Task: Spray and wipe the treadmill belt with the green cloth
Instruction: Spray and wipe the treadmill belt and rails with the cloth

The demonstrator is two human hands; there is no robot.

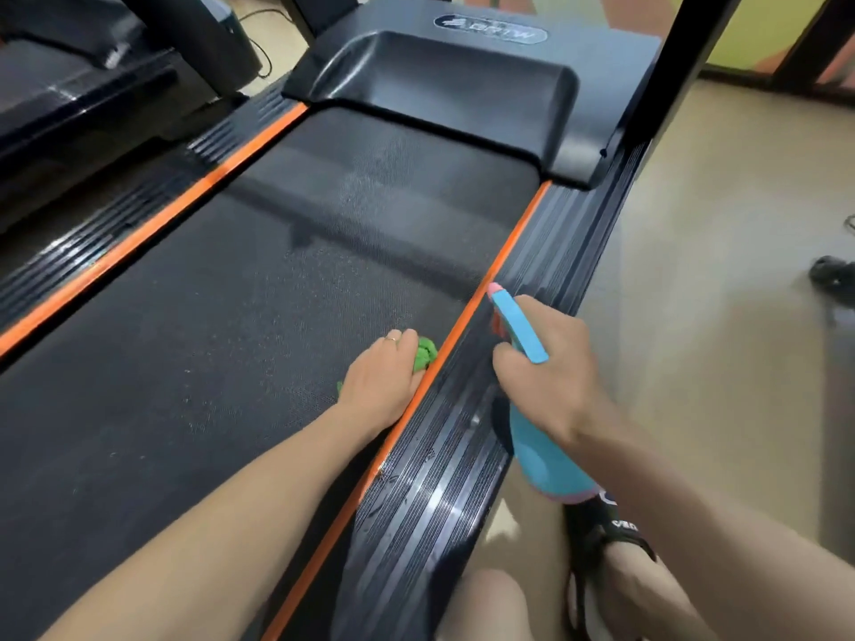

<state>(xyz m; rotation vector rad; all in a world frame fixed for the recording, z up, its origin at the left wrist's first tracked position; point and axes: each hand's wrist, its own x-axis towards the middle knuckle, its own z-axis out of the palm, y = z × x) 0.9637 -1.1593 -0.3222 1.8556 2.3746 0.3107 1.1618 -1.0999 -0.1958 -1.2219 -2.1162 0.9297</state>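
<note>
The belt (222, 344) is black with a fine dotted weave, edged by orange strips (467, 316) and ribbed black side rails (444, 492); the cloth (426, 353) is bright green, the spray bottle (541, 451) light blue with pink trim.

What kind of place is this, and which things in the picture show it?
Probably a gym or fitness room. The treadmill belt being wiped belongs to a full-size treadmill, a second machine stands beside it at the left, and the wall behind is brightly painted.
</note>
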